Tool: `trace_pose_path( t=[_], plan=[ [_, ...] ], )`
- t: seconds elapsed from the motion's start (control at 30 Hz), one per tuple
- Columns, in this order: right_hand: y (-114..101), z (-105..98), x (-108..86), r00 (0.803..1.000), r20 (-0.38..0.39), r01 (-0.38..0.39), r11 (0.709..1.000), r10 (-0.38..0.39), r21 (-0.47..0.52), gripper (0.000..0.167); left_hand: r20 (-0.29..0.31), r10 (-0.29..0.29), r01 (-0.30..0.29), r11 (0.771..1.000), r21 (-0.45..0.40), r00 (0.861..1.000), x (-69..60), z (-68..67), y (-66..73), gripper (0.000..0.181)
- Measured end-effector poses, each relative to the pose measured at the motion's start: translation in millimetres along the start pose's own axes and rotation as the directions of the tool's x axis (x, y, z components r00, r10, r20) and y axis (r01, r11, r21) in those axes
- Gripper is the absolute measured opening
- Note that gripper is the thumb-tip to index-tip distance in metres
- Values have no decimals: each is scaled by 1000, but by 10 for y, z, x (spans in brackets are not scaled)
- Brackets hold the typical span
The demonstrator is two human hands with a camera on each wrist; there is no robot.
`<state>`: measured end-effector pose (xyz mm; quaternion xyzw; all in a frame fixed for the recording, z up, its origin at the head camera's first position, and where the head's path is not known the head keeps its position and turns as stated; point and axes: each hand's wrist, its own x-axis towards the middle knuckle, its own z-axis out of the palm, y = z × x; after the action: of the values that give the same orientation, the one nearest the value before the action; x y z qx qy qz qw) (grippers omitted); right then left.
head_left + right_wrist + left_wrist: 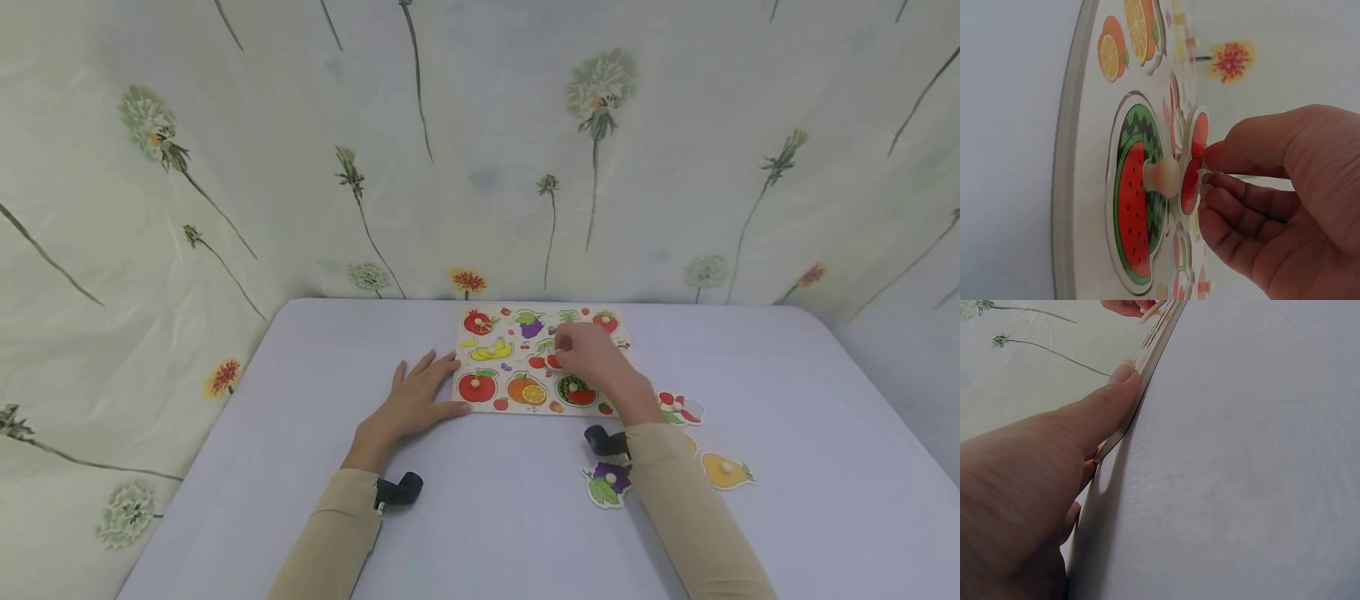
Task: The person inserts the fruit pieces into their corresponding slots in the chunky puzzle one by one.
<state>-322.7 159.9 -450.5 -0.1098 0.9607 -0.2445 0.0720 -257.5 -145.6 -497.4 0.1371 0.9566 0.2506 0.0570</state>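
Observation:
My right hand [592, 354] is over the right part of a wooden fruit puzzle board [517, 354]. In the right wrist view its thumb and fingers pinch a red cherry puzzle piece [1190, 190], tilted and partly raised from the board; the fingers hide how its knob is held. Just in front of it lies the watermelon piece [1135, 212] with a wooden knob [1161, 177]. My left hand [412, 404] rests at the board's left edge, fingers spread. In the left wrist view its thumb [1124, 378] touches the board's edge.
Loose pieces lie right of and in front of the board: a red-and-white fruit piece [681, 410], a pear piece [726, 472] and a purple-and-green grape piece [606, 485]. My right sleeve [675, 492] partly covers another yellow piece. A flowered cloth [480, 167] hangs behind the table.

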Motion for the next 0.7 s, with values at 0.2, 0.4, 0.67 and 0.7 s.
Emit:
trace_pose_path(
  t=[0.2,0.4,0.67,0.7],
  plan=[
    [-59,15,38,1000,15,-12,1000,13,-8,11,4,1,-1,1000,-10,1000,2,-4,16,82],
    [-107,46,49,999,33,3,1000,-3,-11,14,8,-8,8,1000,-10,1000,-16,-22,36,82],
    [-156,81,97,999,45,-22,999,23,-35,17,8,-8,8,1000,-10,1000,-26,-47,51,82],
    [-164,82,101,999,48,-24,999,26,-35,18,11,-10,10,1000,-12,1000,-25,-50,51,82]
  ],
)
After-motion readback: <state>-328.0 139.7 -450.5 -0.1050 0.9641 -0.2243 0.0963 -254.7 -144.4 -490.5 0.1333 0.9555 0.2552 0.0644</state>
